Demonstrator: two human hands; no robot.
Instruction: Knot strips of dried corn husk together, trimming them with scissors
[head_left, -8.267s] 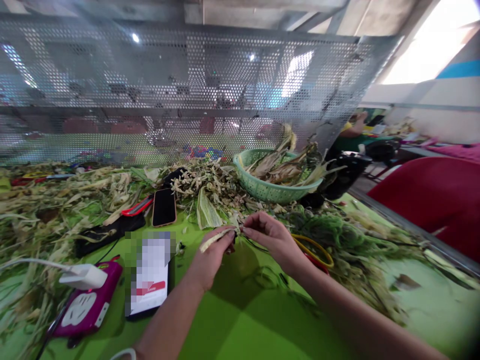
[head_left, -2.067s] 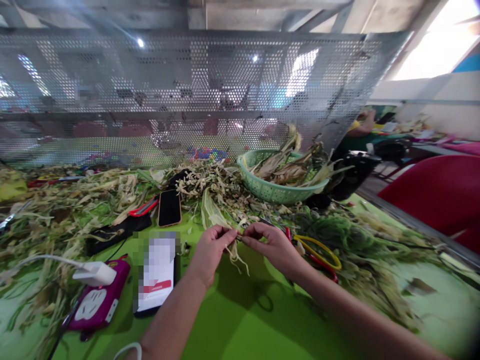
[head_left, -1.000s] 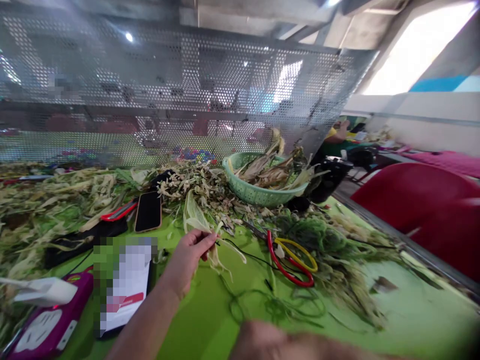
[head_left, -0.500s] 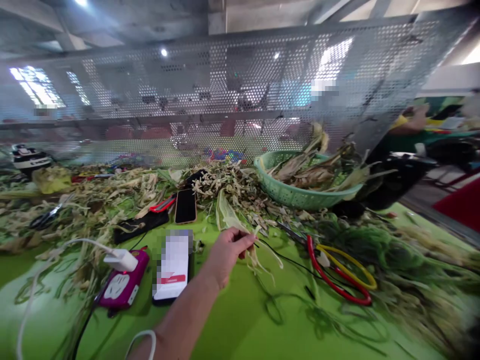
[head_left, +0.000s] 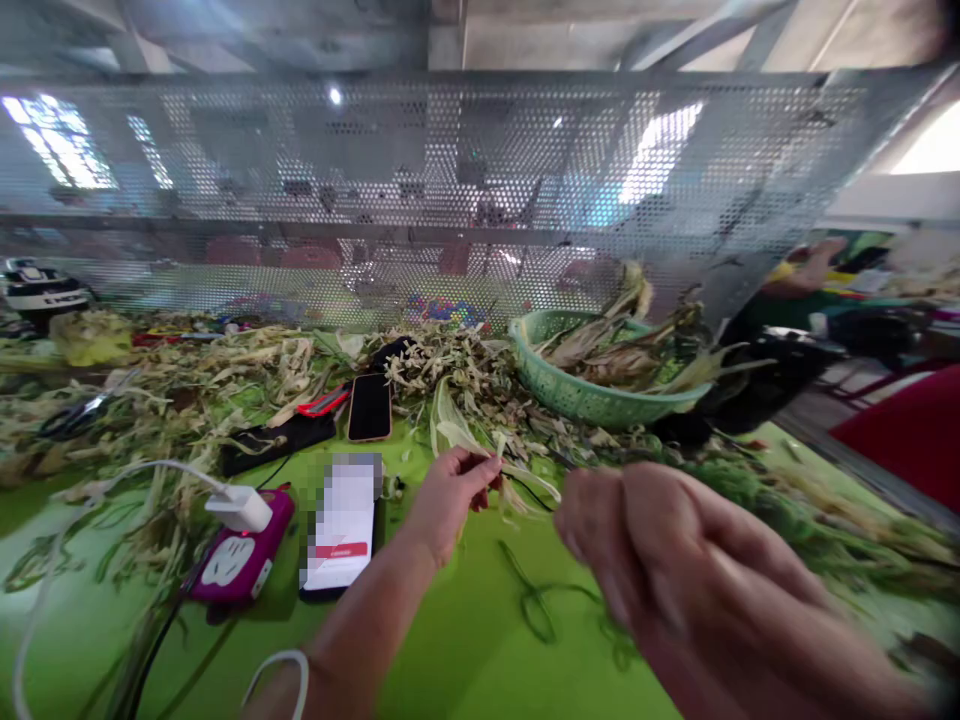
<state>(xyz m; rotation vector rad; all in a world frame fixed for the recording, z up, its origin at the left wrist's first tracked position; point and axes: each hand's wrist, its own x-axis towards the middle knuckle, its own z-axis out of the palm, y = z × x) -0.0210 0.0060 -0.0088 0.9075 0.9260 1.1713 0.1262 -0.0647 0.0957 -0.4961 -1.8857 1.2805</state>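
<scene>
Cream husk strips (head_left: 534, 482): pinched in the left hand (head_left: 448, 500), ends loose to its right. Right hand (head_left: 664, 555): curled, blurred; from here I cannot tell whether it holds anything. Green basket (head_left: 592, 399): beyond the right hand. Lit phone (head_left: 346, 520): left of the left hand.
</scene>
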